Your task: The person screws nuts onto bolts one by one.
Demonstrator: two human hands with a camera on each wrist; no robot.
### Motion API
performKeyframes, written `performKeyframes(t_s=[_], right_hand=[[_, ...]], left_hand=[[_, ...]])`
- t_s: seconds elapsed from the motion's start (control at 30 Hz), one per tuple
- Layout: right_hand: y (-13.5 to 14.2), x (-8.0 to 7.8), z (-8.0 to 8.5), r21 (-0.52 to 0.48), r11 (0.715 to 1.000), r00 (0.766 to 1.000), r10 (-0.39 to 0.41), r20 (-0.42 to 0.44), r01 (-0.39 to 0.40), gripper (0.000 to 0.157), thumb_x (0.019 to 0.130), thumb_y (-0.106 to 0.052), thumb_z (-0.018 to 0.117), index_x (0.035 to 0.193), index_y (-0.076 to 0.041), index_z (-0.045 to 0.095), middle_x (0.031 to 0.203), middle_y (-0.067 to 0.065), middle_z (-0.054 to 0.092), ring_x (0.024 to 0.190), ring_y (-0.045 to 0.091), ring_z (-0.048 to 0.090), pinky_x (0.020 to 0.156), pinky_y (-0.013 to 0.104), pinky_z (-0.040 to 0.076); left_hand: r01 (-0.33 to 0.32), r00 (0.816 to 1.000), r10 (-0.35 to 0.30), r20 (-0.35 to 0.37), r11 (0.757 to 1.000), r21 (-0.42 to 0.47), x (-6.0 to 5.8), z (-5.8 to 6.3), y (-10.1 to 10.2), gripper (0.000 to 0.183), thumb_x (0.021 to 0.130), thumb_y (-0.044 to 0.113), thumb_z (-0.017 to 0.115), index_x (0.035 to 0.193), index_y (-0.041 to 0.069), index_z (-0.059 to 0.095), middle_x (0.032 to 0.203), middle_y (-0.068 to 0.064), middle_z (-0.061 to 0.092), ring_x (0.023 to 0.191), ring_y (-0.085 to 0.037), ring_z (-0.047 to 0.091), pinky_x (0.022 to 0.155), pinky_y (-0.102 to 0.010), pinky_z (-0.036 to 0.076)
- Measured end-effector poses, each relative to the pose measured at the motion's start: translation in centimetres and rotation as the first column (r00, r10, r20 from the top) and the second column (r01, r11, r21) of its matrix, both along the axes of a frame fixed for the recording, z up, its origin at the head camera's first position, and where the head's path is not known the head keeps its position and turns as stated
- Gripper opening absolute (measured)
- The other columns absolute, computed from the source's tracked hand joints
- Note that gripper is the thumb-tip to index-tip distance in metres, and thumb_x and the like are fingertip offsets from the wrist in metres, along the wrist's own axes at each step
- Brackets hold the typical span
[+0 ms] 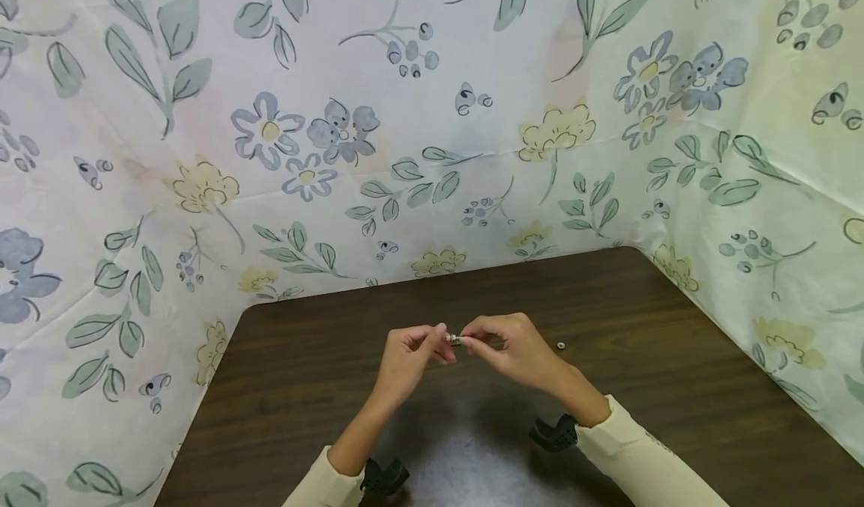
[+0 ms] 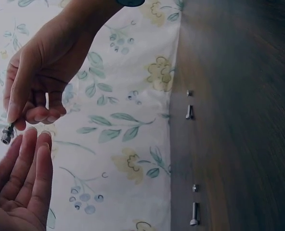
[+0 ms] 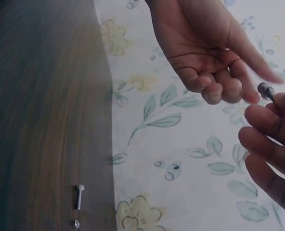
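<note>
Thumb and forefinger of the right hand (image 1: 516,346) pinch the thin end of a small silver metal bolt (image 2: 7,134), which is held in the air above a dark brown wood-grain table (image 1: 324,319), between the two hands. Its wider, ridged end points toward the left hand (image 1: 408,353), whose thumb and forefinger reach to either side of it with their tips parted; I cannot tell whether they touch the metal. A small round silver nut (image 1: 561,346) lies on the table just beyond the right hand. The left-wrist view shows a row along the table near its border: a small nut (image 2: 189,93), a short silver bolt (image 2: 189,112), a second small nut (image 2: 195,188) and a longer silver bolt with a cylindrical head (image 2: 194,214). Cream long sleeves (image 1: 641,451) cover both forearms, and a black plastic wrist mount (image 1: 555,433) sits below each wrist. White cloth printed with blue and yellow flowers and green leaves (image 1: 439,117) hangs around the table.
</note>
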State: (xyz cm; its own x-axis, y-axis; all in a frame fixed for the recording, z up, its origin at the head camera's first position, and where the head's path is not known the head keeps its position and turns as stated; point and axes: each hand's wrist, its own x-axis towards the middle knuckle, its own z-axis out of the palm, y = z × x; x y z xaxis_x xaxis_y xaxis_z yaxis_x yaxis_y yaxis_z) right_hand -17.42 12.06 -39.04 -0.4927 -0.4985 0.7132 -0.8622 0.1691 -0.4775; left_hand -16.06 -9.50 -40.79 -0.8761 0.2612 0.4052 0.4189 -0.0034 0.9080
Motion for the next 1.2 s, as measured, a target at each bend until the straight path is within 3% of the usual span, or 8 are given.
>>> performKeyframes(t_s=[0.1, 0.2, 0.37, 0.53, 0.67, 0.8, 1.0, 1.2], right_hand=[[-0.02, -0.11, -0.19, 0.002, 1.0, 1.0, -0.004, -0.013, 0.004, 0.012, 0.087, 0.005, 0.076, 0.093, -0.006, 0.073, 0.075, -0.001, 0.07, 0.064, 0.011, 0.066, 0.06, 0.021, 0.057], [0.03, -0.18, -0.25, 0.002, 1.0, 1.0, -0.004, -0.01, 0.004, 0.007, 0.089, 0.003, 0.075, 0.093, -0.003, 0.073, 0.075, 0.0, 0.07, 0.065, 0.009, 0.066, 0.059, 0.021, 0.057], [0.17, -0.07, -0.03, 0.008, 1.0, 1.0, 0.002, 0.01, -0.002, 0.015, 0.088, 0.004, 0.076, 0.096, -0.008, 0.074, 0.078, -0.004, 0.071, 0.066, 0.008, 0.066, 0.061, 0.02, 0.056], [0.17, 0.04, 0.11, 0.001, 1.0, 1.0, 0.012, -0.001, -0.012, 0.015, 0.087, 0.003, 0.077, 0.097, -0.008, 0.075, 0.08, -0.004, 0.072, 0.068, 0.007, 0.067, 0.063, 0.021, 0.058], [0.11, 0.11, 0.13, -0.005, 1.0, 1.0, 0.014, -0.026, -0.014, 0.017, 0.088, 0.003, 0.076, 0.098, -0.011, 0.075, 0.079, -0.004, 0.072, 0.068, 0.008, 0.068, 0.062, 0.021, 0.058], [0.14, 0.08, 0.23, -0.002, 1.0, 0.999, -0.001, -0.038, 0.001, 0.016, 0.089, 0.002, 0.076, 0.097, -0.012, 0.075, 0.078, -0.005, 0.072, 0.067, 0.008, 0.068, 0.06, 0.02, 0.056], [0.36, 0.18, 0.22, 0.004, 1.0, 1.0, 0.004, -0.028, -0.004, 0.004, 0.093, -0.005, 0.073, 0.096, -0.007, 0.074, 0.079, -0.002, 0.072, 0.067, 0.01, 0.068, 0.06, 0.019, 0.056], [0.21, 0.17, 0.12, -0.002, 1.0, 1.0, 0.017, 0.004, -0.017, 0.011, 0.091, -0.001, 0.074, 0.096, -0.01, 0.075, 0.08, -0.006, 0.071, 0.068, 0.01, 0.069, 0.064, 0.02, 0.058]], left_hand=[[0.041, 0.999, -0.04, -0.025, 0.999, 0.03, -0.04, -0.13, -0.08, 0.014, 0.097, 0.005, 0.069, 0.108, -0.002, 0.073, 0.091, -0.021, 0.073, 0.075, -0.03, 0.074, 0.069, -0.043, 0.064], [0.067, 0.996, -0.064, -0.065, 0.996, 0.054, 0.03, -0.21, -0.07, 0.032, 0.089, 0.0, 0.077, 0.12, 0.003, 0.07, 0.101, -0.02, 0.073, 0.082, -0.024, 0.075, 0.07, -0.038, 0.064], [0.021, 0.994, -0.015, -0.111, 0.998, 0.051, 0.17, -0.1, 0.09, 0.021, 0.087, 0.001, 0.079, 0.107, 0.004, 0.075, 0.094, -0.015, 0.074, 0.079, -0.02, 0.074, 0.069, -0.041, 0.064], [-0.006, 0.997, 0.009, -0.08, 0.999, 0.041, 0.21, 0.01, 0.05, 0.012, 0.088, 0.003, 0.078, 0.1, 0.003, 0.077, 0.09, -0.014, 0.075, 0.075, -0.024, 0.074, 0.069, -0.049, 0.063], [-0.014, 0.999, 0.015, -0.039, 0.999, 0.036, 0.13, 0.09, 0.03, 0.011, 0.093, 0.008, 0.075, 0.095, -0.002, 0.077, 0.084, -0.017, 0.075, 0.073, -0.028, 0.075, 0.07, -0.043, 0.064], [-0.019, 1.0, 0.02, -0.016, 0.999, 0.04, 0.08, 0.24, 0.01, 0.018, 0.095, 0.011, 0.073, 0.096, -0.006, 0.076, 0.083, -0.018, 0.074, 0.071, -0.024, 0.074, 0.069, -0.039, 0.064], [0.049, 0.994, -0.043, -0.101, 0.997, 0.059, 0.14, 0.04, -0.18, 0.029, 0.084, -0.001, 0.081, 0.111, -0.003, 0.073, 0.1, -0.019, 0.072, 0.084, -0.021, 0.074, 0.071, -0.035, 0.064], [0.008, 0.989, -0.002, -0.149, 0.999, 0.035, 0.22, -0.09, -0.19, 0.016, 0.086, 0.002, 0.08, 0.102, 0.003, 0.077, 0.095, -0.012, 0.073, 0.08, -0.02, 0.073, 0.07, -0.035, 0.064]])
